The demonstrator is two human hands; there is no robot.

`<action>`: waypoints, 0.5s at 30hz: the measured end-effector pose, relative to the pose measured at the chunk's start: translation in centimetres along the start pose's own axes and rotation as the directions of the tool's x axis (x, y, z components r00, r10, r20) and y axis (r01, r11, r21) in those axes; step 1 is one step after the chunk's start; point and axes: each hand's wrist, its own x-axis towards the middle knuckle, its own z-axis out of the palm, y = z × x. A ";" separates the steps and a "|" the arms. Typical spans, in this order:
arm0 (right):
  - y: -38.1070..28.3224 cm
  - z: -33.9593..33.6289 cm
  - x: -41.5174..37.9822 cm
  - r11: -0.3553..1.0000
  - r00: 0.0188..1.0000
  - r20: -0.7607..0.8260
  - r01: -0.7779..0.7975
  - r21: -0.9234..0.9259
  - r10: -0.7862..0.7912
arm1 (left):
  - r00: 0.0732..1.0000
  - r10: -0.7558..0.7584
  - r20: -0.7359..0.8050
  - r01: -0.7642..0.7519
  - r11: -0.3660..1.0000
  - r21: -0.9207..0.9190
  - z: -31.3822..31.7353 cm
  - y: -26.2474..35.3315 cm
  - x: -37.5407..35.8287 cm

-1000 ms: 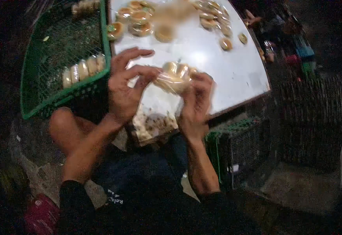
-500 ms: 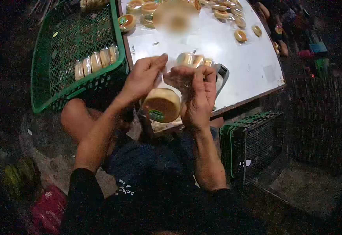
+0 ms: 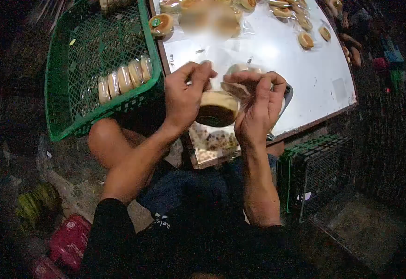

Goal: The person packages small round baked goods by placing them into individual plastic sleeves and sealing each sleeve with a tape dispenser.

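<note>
A round, flat bun (image 3: 217,108) with a pale side, a brown face and a green label hangs in a clear plastic bag between my hands, above the near corner of the table. My left hand (image 3: 184,97) is closed in a pinch at the bag's upper left. On the other side, my right hand (image 3: 260,106) pinches the bag's upper right, its fingers curled. The thin film is hard to make out. Behind my right hand is a partly hidden grey and black device (image 3: 287,98), along with wrapped buns that my fingers partly cover.
Left of the white table (image 3: 314,100) stands a green crate (image 3: 53,104) with a row of wrapped buns (image 3: 125,79). More wrapped buns (image 3: 306,41) lie at the table's far side. A dark crate (image 3: 326,174) is at lower right, and a magenta object (image 3: 72,239) at lower left.
The view has shifted, so table and crate appear farther right. The bun has risen and tilted; its labelled face shows less. Both hands stay at the bag.
</note>
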 end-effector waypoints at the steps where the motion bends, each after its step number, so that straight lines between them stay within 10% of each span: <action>1: 0.1 -0.5 -0.2 1.000 1.000 0.025 -0.014 0.025 0.013 | 0.957 0.205 -0.206 -0.241 0.956 -0.166 1.1 -1.0 0.1; 4: 0.1 -1.2 -0.8 0.999 0.994 0.103 0.035 0.007 -0.036 | 0.906 0.208 -0.368 -0.347 0.863 -0.368 1.8 -1.5 0.2; 7: -0.6 -0.8 -1.0 0.997 0.996 0.069 0.046 0.065 -0.050 | 0.971 0.101 -0.216 -0.197 0.851 -0.486 0.7 -0.8 -0.5; 10: -0.7 -1.7 -1.2 0.993 0.992 0.123 0.011 0.117 -0.026 | 0.986 0.141 -0.087 -0.154 0.973 -0.171 -0.1 0.1 -1.1; 12: -1.3 -1.4 -1.7 0.987 0.995 0.101 -0.035 0.158 0.020 | 0.910 -0.160 0.382 0.240 0.956 -0.171 -1.5 0.8 -0.1; 14: -1.8 -0.7 -2.1 0.989 0.996 0.076 -0.059 0.137 0.049 | 0.978 -0.139 0.156 0.111 0.978 0.175 -0.8 1.3 -0.3; 15: -1.7 -0.5 -2.1 0.986 0.997 0.013 -0.080 0.144 0.079 | 0.945 0.311 -0.104 -0.295 0.945 0.144 -0.2 0.0 -0.5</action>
